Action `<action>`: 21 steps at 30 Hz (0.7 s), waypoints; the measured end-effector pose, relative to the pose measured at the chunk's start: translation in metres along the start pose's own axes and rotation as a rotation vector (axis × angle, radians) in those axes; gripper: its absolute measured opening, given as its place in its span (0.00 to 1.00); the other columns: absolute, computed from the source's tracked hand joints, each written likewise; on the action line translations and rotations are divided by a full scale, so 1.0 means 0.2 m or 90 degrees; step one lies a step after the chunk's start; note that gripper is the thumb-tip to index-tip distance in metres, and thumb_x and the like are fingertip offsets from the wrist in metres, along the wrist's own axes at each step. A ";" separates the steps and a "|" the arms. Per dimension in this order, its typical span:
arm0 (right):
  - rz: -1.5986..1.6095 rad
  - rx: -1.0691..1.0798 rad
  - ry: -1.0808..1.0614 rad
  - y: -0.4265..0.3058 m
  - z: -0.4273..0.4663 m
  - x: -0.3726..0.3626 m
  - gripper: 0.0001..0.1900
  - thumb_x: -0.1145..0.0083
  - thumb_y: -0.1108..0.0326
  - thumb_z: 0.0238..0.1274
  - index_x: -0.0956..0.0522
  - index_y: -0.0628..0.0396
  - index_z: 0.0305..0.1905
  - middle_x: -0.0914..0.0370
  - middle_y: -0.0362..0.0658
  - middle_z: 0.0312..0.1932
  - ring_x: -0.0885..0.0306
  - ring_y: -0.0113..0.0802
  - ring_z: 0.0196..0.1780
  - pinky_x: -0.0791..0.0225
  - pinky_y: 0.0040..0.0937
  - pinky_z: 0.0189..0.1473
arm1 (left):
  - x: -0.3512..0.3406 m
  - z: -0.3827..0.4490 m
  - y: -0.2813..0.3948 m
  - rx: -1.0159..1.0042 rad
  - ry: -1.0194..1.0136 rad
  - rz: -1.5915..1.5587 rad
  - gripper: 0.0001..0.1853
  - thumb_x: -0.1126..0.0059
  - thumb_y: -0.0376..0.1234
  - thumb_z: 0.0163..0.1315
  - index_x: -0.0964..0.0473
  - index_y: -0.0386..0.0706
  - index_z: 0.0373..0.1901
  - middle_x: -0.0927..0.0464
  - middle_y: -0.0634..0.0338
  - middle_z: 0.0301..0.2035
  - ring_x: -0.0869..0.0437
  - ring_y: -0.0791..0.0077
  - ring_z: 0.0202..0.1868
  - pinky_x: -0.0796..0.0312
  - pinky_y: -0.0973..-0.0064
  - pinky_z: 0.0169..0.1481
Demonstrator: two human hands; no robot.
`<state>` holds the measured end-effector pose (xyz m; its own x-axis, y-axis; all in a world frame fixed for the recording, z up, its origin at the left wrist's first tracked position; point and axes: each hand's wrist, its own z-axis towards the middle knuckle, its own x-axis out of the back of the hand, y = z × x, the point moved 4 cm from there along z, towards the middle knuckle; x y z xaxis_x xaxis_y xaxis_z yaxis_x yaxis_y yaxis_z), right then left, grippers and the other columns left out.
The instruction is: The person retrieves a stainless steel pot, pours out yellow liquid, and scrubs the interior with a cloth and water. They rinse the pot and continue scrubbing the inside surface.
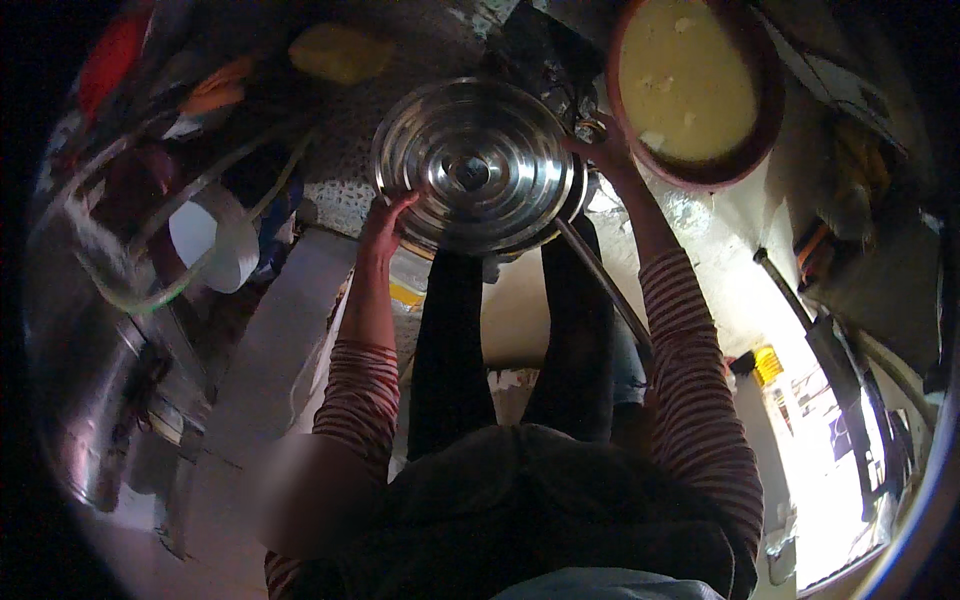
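Note:
A round, shiny metal lid or tray with concentric rings [502,202] lies in front of me, at the upper middle of the view. My left hand [391,225] grips its lower left rim, the thumb on top. My right hand [609,150] is at its right edge, fingers stretched towards the rim; whether they grip it is hard to see. Beneath the ringed piece, another metal rim shows at the right. A metal rod or handle [604,276] slants from its lower right edge towards my right forearm.
A large reddish-brown tub of pale yellow liquid [686,82] stands beyond my right hand. Dark crumpled material [551,49] lies behind the metal piece. To the left are a white round container [214,244] and a pale curved hose or rim [161,300]. A dark-ended tube [784,285] stands at the right.

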<state>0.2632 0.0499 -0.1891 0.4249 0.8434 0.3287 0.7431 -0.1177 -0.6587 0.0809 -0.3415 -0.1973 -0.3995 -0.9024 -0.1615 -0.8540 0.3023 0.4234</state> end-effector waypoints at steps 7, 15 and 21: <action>0.056 -0.003 0.009 0.02 0.06 -0.05 0.47 0.18 0.58 0.41 0.34 0.62 0.66 0.24 0.52 0.57 0.20 0.39 0.53 0.23 0.34 0.51 | -0.07 0.08 0.11 0.032 0.025 0.013 0.26 0.27 0.33 0.53 0.24 0.42 0.54 0.19 0.64 0.48 0.22 0.73 0.53 0.32 0.70 0.58; -0.125 0.048 -0.026 0.13 0.17 -0.02 0.48 0.20 0.49 0.39 0.30 0.63 0.65 0.24 0.51 0.59 0.25 0.37 0.59 0.29 0.34 0.57 | -0.11 0.12 0.12 0.036 0.018 0.043 0.26 0.24 0.34 0.50 0.22 0.40 0.52 0.18 0.61 0.45 0.20 0.70 0.49 0.30 0.69 0.56; -0.071 0.008 -0.035 0.19 0.26 0.00 0.46 0.23 0.43 0.43 0.28 0.66 0.63 0.24 0.51 0.60 0.25 0.38 0.60 0.32 0.36 0.60 | -0.35 0.01 0.32 -0.225 0.115 0.443 0.37 0.21 0.39 0.45 0.27 0.39 0.57 0.23 0.53 0.50 0.24 0.58 0.54 0.31 0.59 0.59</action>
<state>0.2648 0.0722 -0.2493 0.3104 0.8786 0.3629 0.7773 -0.0147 -0.6290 0.0535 -0.2578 -0.1604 -0.7152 -0.5880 0.3777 -0.2606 0.7258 0.6366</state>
